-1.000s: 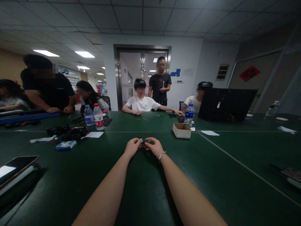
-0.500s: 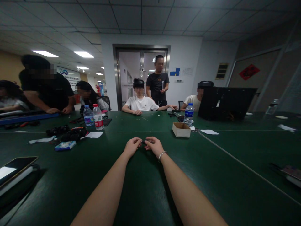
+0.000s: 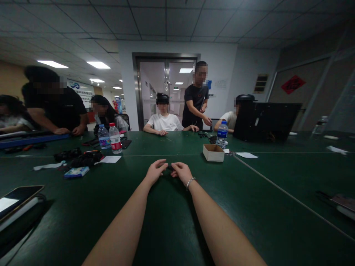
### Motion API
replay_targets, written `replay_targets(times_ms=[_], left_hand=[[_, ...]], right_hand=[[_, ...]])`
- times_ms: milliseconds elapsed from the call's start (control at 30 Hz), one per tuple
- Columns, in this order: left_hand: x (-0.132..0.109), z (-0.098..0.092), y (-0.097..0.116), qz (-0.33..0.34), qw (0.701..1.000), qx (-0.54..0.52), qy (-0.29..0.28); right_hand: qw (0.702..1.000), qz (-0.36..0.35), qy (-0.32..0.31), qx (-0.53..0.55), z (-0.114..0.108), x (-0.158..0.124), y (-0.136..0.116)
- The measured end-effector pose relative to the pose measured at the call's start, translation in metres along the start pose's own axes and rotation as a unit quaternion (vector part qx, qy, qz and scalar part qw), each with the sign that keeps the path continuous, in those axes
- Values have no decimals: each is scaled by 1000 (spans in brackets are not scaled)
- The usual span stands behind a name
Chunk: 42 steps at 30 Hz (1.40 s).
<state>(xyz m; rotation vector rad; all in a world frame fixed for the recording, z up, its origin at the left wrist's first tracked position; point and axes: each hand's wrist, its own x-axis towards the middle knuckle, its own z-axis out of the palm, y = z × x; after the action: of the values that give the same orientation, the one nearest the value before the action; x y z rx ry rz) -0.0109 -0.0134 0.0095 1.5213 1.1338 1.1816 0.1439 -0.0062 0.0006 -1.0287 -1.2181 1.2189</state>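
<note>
Over the green table [image 3: 172,207], my two hands face each other at the middle. My right hand [image 3: 182,173], with a silver bracelet at the wrist, pinches a small dark object [image 3: 169,167] between thumb and fingers. Its kind is too small and dim to make out. My left hand [image 3: 155,173] is just left of that object, its index finger raised away from the thumb. I cannot tell whether the left thumb touches the object.
Beyond my right hand stands an open cardboard box [image 3: 213,153], with a blue-capped bottle [image 3: 222,135] behind it. Two bottles, a tissue pack [image 3: 77,172] and black gear [image 3: 85,158] lie to the left. A phone [image 3: 19,197] is near left. Several people surround the table.
My left fingers have opened from a pinch on the small dark object; my right hand stays nearly in place. The standing person across the table has moved right and reaches down.
</note>
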Motion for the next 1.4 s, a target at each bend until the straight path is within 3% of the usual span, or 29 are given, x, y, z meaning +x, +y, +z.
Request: replay_targets(times_ms=[500, 733, 900, 1133, 1400], left_hand=[[12, -4, -17, -41, 993, 106, 18], [9, -3, -9, -59, 979, 173, 87], [8, -3, -5, -55, 976, 185, 101], [8, 0, -11, 13, 999, 43, 26], [1, -1, -3, 50, 998, -11, -26]], right_hand=[[997, -52, -53, -31, -1, -3, 2], [974, -141, -27, -176, 7, -12, -6], [958, -181, -23, -221, 12, -15, -9], [989, -106, -30, -100, 4, -6, 0], [999, -36, -18, -29, 0, 0, -1]])
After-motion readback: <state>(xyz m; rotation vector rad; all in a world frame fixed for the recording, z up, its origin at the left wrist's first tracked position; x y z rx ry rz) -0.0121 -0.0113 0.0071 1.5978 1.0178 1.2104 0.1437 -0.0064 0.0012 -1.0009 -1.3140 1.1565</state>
